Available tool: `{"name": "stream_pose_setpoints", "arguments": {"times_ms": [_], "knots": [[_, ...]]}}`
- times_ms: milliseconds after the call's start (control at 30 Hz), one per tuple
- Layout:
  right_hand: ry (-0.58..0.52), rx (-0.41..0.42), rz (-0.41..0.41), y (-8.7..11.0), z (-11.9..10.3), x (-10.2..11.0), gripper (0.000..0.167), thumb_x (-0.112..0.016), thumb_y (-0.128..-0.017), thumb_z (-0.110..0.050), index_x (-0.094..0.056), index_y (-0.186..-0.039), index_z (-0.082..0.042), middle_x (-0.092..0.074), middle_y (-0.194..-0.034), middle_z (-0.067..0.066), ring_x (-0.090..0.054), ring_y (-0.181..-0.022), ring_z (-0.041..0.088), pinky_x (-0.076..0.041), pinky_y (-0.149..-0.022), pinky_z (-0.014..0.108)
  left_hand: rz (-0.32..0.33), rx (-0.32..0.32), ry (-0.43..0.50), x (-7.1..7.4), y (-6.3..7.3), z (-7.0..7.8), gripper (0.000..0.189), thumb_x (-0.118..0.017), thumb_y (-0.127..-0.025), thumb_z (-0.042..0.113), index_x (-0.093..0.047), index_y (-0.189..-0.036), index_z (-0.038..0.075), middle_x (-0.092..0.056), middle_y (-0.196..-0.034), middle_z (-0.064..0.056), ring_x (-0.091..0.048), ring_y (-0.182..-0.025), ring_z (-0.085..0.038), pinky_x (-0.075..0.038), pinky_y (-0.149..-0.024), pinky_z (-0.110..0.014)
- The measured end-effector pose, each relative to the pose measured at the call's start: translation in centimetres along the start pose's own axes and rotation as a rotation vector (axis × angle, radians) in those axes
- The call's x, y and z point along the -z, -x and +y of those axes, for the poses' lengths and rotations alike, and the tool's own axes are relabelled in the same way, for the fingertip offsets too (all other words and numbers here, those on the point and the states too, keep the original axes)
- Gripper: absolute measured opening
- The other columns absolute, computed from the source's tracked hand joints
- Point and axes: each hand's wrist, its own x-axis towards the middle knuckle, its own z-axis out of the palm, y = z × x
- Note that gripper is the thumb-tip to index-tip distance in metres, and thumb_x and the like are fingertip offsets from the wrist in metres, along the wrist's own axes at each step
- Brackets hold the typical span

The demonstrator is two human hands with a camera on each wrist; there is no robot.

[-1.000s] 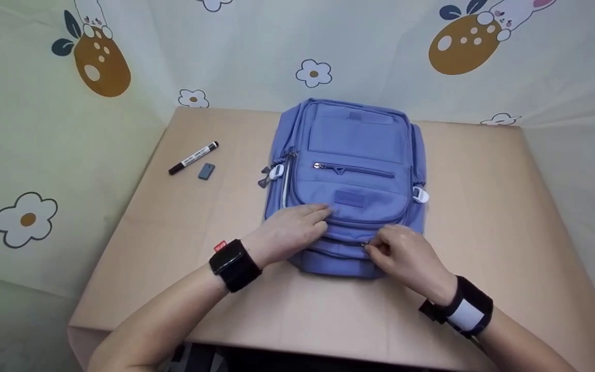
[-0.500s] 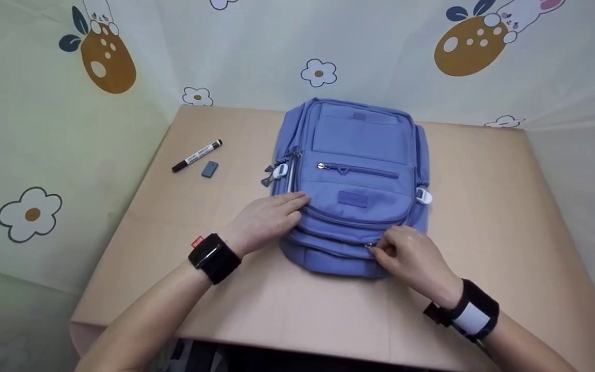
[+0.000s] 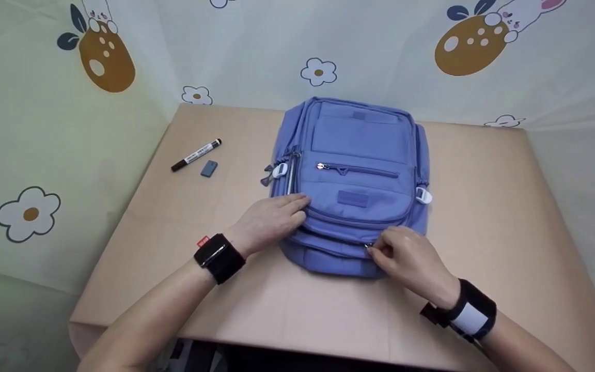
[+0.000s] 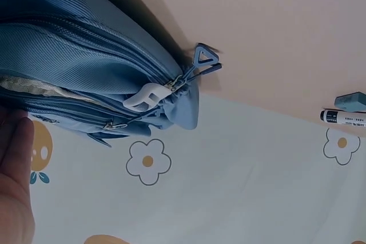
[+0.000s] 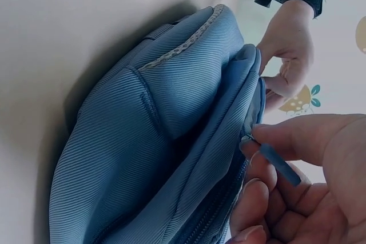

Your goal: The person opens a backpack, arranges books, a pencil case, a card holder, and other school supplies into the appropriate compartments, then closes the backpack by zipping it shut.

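A blue backpack (image 3: 354, 139) lies front side up on the table. Near its lower right, my right hand (image 3: 410, 258) pinches a zipper pull (image 5: 279, 164) between thumb and forefinger. In the right wrist view the metal slider sits right at those fingertips, with a stretch of zipper teeth below it. My left hand (image 3: 269, 219) rests on the bag's lower left side, its fingers fairly straight along the edge. From the left wrist, part of that left hand (image 4: 14, 181) shows beside a partly open side zipper, where pale lining is visible.
A black-and-white marker (image 3: 197, 155) and a small grey-blue block (image 3: 209, 168) lie left of the bag on the tan table (image 3: 483, 206). White buckles (image 3: 423, 196) hang at the bag's sides. A patterned cloth (image 3: 246, 51) stands behind the table.
My left hand has slid left from the lower front of the bag to its left side. The right hand keeps its pinch near the same spot. The view has shifted slightly.
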Motion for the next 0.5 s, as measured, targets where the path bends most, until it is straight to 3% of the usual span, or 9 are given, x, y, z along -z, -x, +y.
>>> {"name": "stream_pose_setpoints", "arguments": {"times_ms": [167,500], "knots": [[-0.001,0.036,0.018,-0.5,-0.6,-0.3,0.018,-0.082,-0.084,-0.013,-0.067,-0.075,-0.02,-0.057,-0.072,-0.013,-0.053,-0.068,0.007,-0.046,-0.063,0.03,-0.029,-0.012,-0.015,0.1,0.1,0.0,0.005,-0.059,-0.095,-0.003,-0.061,-0.094,0.002,-0.065,-0.134,-0.017,-0.061,-0.126,-0.027,-0.047,-0.106,-0.035],[0.028,0.101,-0.035,-3.7,-3.7,-1.7,0.013,-0.08,-0.087,-0.019,-0.071,-0.078,-0.015,-0.06,-0.072,-0.01,-0.057,-0.067,0.012,-0.05,-0.067,0.035,0.014,-0.005,0.033,-0.2,0.2,-0.1,0.007,-0.06,-0.092,-0.004,-0.062,-0.095,0.002,-0.064,-0.135,-0.018,-0.061,-0.126,-0.028,-0.051,-0.101,-0.036]]}}
